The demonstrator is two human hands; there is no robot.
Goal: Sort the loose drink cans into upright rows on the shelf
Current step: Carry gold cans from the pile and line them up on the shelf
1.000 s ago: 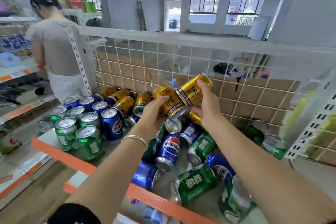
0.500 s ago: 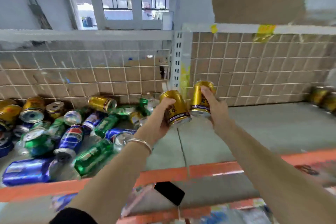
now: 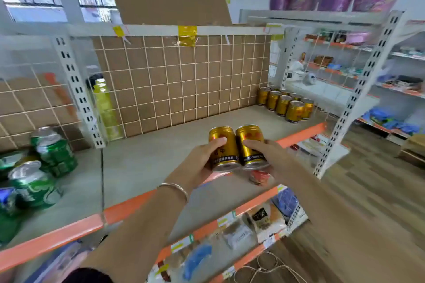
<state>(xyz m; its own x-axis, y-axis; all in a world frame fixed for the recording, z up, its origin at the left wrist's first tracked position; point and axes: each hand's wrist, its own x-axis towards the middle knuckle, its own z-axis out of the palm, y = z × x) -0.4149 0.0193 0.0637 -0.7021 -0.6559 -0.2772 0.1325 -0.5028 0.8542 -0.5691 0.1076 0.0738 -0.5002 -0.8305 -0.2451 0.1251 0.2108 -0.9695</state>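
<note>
I carry two gold cans side by side over the front of the grey shelf (image 3: 147, 158). My left hand (image 3: 197, 165) grips the left gold can (image 3: 224, 147). The right gold can (image 3: 249, 145) is held in my right hand (image 3: 273, 158). Both cans are tilted, tops away from me. At the shelf's far right corner, several gold cans (image 3: 285, 104) stand upright in rows. Loose green cans (image 3: 46, 163) and a blue one lie heaped at the left edge of view.
A white upright post (image 3: 78, 92) and a wire divider split the shelf. The brown wire-grid back panel (image 3: 184, 80) closes the rear. An orange shelf lip (image 3: 128, 207) runs along the front. Packaged goods fill the lower shelves. A yellow bottle (image 3: 104, 108) stands behind the panel.
The view has swung right, from the heap of loose cans to the bare shelf section. Both hands have carried their gold cans rightward, closer together, and the upright gold rows have come into view.
</note>
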